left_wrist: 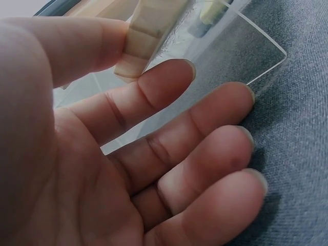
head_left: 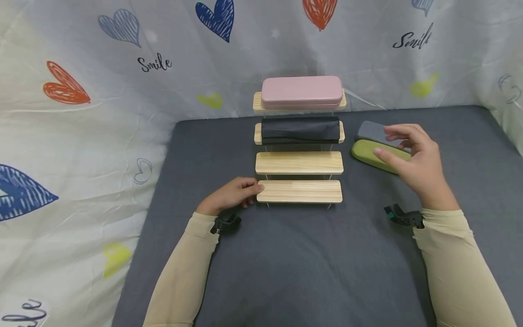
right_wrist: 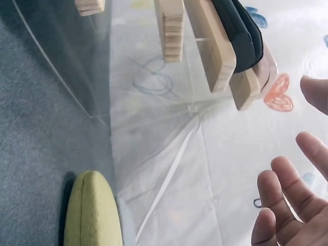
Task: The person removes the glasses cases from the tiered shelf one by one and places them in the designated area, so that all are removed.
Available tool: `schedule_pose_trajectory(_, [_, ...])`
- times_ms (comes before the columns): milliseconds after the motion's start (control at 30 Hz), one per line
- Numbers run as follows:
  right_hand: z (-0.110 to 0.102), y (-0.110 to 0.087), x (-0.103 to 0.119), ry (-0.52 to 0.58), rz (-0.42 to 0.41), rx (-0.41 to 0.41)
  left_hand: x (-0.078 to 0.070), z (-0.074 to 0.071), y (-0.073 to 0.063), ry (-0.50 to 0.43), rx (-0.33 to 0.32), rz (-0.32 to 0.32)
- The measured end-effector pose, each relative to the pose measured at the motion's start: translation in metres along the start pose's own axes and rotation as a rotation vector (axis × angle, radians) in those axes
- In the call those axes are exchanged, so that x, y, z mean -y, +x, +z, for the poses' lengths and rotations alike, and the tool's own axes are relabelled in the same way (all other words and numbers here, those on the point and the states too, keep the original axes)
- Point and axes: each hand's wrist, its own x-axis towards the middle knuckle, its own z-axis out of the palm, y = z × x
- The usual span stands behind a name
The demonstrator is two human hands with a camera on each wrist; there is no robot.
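Observation:
A stepped display rack with wooden boards and clear side panels stands mid-table. With the thumb on top, my left hand (head_left: 230, 195) pinches the left end of its lowest board (head_left: 300, 191); the left wrist view shows thumb and index finger at the wood's end (left_wrist: 148, 41). To the right of the rack, my right hand (head_left: 425, 163) hovers over a green glasses case (head_left: 369, 154) and a blue-grey case (head_left: 369, 130). Its fingers are spread and hold nothing; the right wrist view shows the green case (right_wrist: 92, 210) apart from them.
On the top board rests a pink case (head_left: 301, 92). A black case (head_left: 300, 130) lies on the board below it, above a bare wooden board (head_left: 299, 162). Behind the grey tablecloth (head_left: 286, 272) hangs a white curtain (head_left: 253, 59) printed with hearts.

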Motion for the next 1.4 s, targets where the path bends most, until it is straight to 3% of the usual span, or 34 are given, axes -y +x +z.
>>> schedule_pose_trajectory(300, [0.010, 0.006, 0.002, 0.000, -0.018, 0.026, 0.001, 0.000, 0.000, 0.000, -0.006, -0.008])
schedule_pose_trajectory(500, [0.015, 0.011, 0.003, -0.055, -0.032, 0.064, 0.000, 0.000, 0.001, 0.001, -0.006, -0.021])
schedule_pose_trajectory(800, [0.025, 0.020, 0.009, 0.003, -0.055, 0.092, -0.001, 0.001, 0.003, 0.002, -0.005, -0.022])
schedule_pose_trajectory(1400, [0.044, 0.033, 0.020, -0.033, -0.081, 0.172, 0.001, 0.001, 0.003, -0.004, -0.005, -0.012])
